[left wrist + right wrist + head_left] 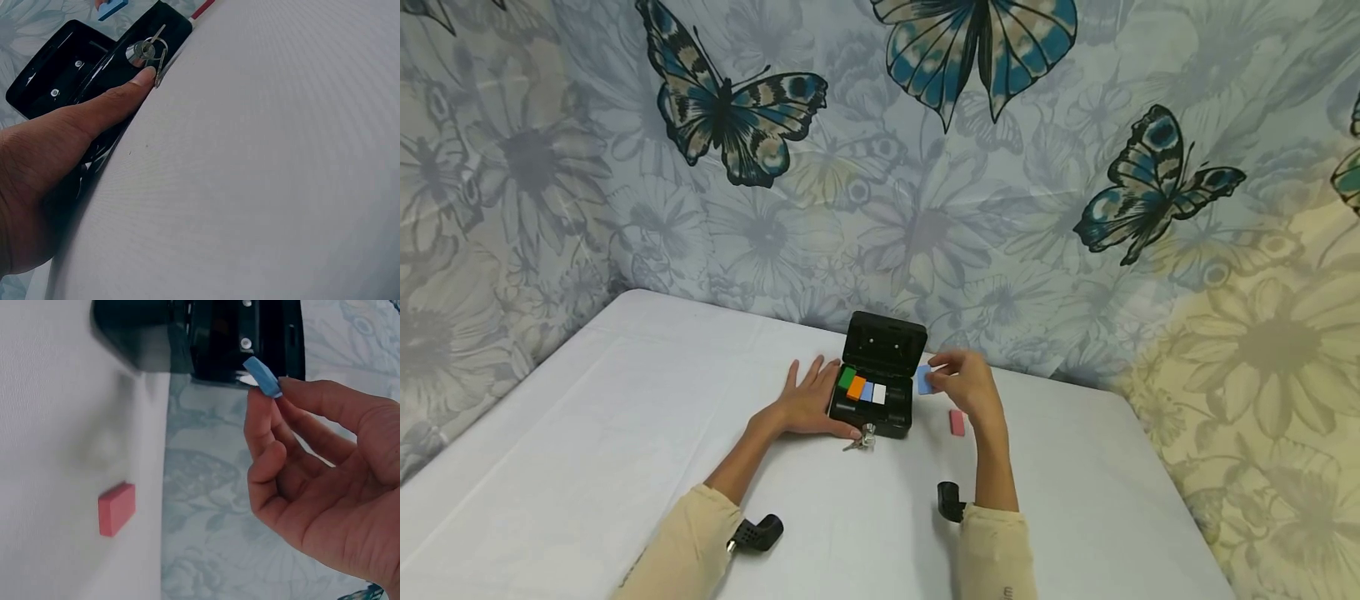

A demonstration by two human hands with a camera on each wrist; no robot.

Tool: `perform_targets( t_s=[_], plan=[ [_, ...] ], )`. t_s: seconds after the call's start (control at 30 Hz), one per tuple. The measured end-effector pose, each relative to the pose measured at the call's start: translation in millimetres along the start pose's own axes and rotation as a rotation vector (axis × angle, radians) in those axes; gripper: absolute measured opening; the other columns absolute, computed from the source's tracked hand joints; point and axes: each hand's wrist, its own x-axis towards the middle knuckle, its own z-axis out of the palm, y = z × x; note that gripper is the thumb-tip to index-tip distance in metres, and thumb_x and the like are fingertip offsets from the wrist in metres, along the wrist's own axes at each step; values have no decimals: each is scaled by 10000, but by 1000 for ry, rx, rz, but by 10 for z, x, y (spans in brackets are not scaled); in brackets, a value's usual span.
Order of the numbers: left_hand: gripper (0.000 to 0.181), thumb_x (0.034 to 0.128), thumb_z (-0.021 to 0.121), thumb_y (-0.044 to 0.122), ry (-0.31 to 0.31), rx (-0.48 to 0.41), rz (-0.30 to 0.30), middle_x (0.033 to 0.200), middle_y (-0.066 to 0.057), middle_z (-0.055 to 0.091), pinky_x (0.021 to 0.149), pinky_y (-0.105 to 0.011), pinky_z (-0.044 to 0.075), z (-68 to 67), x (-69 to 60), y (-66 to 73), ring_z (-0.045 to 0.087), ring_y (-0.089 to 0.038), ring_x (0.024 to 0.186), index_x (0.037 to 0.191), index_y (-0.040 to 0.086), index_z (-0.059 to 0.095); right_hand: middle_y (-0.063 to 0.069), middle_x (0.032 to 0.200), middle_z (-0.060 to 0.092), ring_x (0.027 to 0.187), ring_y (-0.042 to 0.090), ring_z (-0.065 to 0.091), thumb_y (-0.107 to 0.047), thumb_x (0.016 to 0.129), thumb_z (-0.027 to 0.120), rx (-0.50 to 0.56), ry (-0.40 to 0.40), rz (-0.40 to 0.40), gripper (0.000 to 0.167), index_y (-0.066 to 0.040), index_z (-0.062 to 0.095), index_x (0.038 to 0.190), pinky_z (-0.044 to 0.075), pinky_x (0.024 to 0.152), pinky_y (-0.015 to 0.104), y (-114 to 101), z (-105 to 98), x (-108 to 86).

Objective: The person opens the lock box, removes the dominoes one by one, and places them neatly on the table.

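Note:
A small black lockbox (891, 423) stands on the table with its lid (886, 335) raised. Inside, a green block (846, 377), an orange block (855, 388), a blue block (867, 392) and a white block (879, 394) lie side by side. My left hand (807, 404) rests against the box's left side, fingers spread, thumb along the front by the lock with keys (145, 51). Right of the box, my right hand (967, 387) pinches a light blue block (263, 377) between thumb and fingertips, above the table. A pink block (957, 422) lies on the cloth below that hand.
A white cloth covers the table (587, 433). Behind its far edge hangs a butterfly-patterned curtain (865, 225). Black wrist devices (760, 533) stick out at both sleeves.

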Motion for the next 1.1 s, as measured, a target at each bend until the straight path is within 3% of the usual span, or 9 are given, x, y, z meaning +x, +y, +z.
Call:
perform_targets(
  t_s=[0.1,0.33,0.63,0.93,1.1],
  plan=[
    [1346,737,756,746,1,-2,-4,1774,-132,134,1282,-682,-95,2,0,2,2,-375,1662,1681,41,107,189,1032,760,829,252,793,-60,938,693,-19,-3,21,270,41,737,1184,511,893,409,45,-38,6],
    [1335,754,753,746,-3,3,-14,1777,-123,124,1283,-673,-103,-3,-9,19,-14,-360,1664,1684,48,96,225,1077,770,868,241,791,-57,953,681,-59,-7,66,275,53,725,1201,540,951,503,159,-149,-20],
    [1313,771,761,731,6,-5,-12,1776,-131,127,1282,-678,-100,-13,-21,29,-13,-369,1663,1682,45,109,230,987,777,771,213,760,-12,900,707,-148,12,93,248,94,728,1123,584,784,407,295,-225,-43],
    [1331,750,765,737,-1,-6,-13,1775,-129,130,1281,-680,-99,-1,0,11,-12,-367,1663,1684,51,109,195,893,787,789,252,704,-5,877,673,-234,18,205,279,87,725,1136,537,696,339,418,-327,-65],
    [1343,734,760,745,1,-6,-8,1774,-129,137,1281,-680,-94,-4,2,13,0,-370,1662,1682,46,115,271,973,724,835,308,670,11,864,669,-279,23,251,264,85,729,1110,518,698,363,515,-311,-50]
  ],
)
